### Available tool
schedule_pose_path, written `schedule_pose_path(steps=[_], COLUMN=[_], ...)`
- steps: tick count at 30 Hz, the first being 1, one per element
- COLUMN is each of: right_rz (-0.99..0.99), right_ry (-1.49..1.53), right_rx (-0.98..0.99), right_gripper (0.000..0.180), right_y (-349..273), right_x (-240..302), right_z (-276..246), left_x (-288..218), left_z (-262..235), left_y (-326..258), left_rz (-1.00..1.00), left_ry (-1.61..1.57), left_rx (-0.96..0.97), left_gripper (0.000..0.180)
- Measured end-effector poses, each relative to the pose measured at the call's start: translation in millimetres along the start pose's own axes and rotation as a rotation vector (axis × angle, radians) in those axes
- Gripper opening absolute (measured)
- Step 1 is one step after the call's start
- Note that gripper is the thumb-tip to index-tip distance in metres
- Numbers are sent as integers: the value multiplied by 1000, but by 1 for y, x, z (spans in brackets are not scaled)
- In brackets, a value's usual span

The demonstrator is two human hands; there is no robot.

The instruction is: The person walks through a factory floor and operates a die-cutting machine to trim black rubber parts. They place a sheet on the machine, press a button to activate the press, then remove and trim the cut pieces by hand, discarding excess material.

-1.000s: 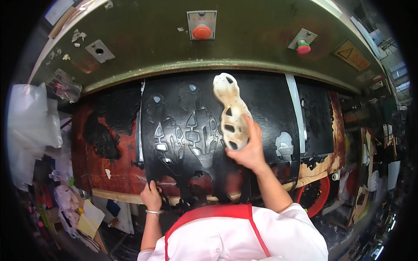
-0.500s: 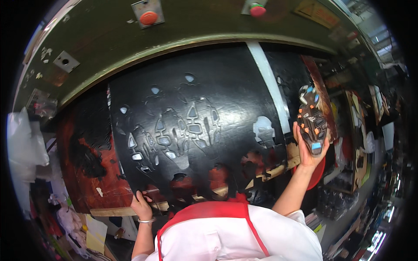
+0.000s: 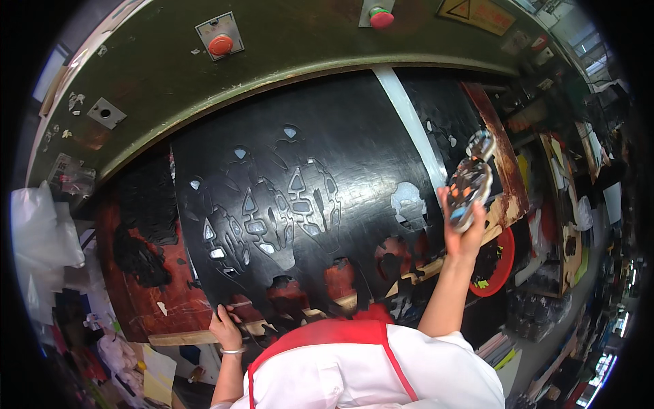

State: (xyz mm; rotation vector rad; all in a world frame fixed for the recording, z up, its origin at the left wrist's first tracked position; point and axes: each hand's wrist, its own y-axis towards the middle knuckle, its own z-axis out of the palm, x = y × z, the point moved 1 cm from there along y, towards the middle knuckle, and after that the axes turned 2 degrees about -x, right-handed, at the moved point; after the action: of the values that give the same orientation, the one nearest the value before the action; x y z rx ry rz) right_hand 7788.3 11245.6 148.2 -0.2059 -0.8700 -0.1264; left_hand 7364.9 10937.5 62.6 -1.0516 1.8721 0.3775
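Note:
In my right hand [image 3: 463,232] is a long, sole-shaped cutting die [image 3: 466,187] with a metal rim and orange and blue pads inside. I hold it tilted by its near end, off the right side of a wide black sheet [image 3: 354,136]. Several outlines and cut-out holes mark the sheet's middle, with pale material showing through. Its near edge is ragged with cut-away shapes. My left hand [image 3: 225,328] is closed on the sheet's near left corner, fingers curled at the edge; part of the grip is hidden.
A green machine beam [image 3: 286,41] spans the far side, with a red button [image 3: 221,45] and a pinkish-red one [image 3: 381,18]. Under the sheet lies a worn red-brown board [image 3: 170,300]. A pale strip [image 3: 409,109] runs along the sheet's right. A red basin [image 3: 504,266] sits lower right.
My right hand has brought the cutting die a little to the left and turned it, so its metal side shows more. The left hand stays at the sheet's corner. The view has shifted slightly.

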Motion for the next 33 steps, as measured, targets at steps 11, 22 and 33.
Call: schedule_pose_path(steps=[11, 22, 33], right_rz=[-438, -279, -784], right_ry=[-1487, -802, -1133], right_rx=[203, 153, 13], right_gripper=[84, 58, 71], right_y=[-5, 41, 193], right_x=[-113, -125, -102], right_z=[100, 70, 179], left_x=[8, -17, -63], left_z=[8, 23, 57], left_y=[-1, 22, 142], left_rz=[-31, 69, 66], left_ry=[2, 26, 105], left_rx=[-76, -108, -107], left_gripper=[38, 37, 38])
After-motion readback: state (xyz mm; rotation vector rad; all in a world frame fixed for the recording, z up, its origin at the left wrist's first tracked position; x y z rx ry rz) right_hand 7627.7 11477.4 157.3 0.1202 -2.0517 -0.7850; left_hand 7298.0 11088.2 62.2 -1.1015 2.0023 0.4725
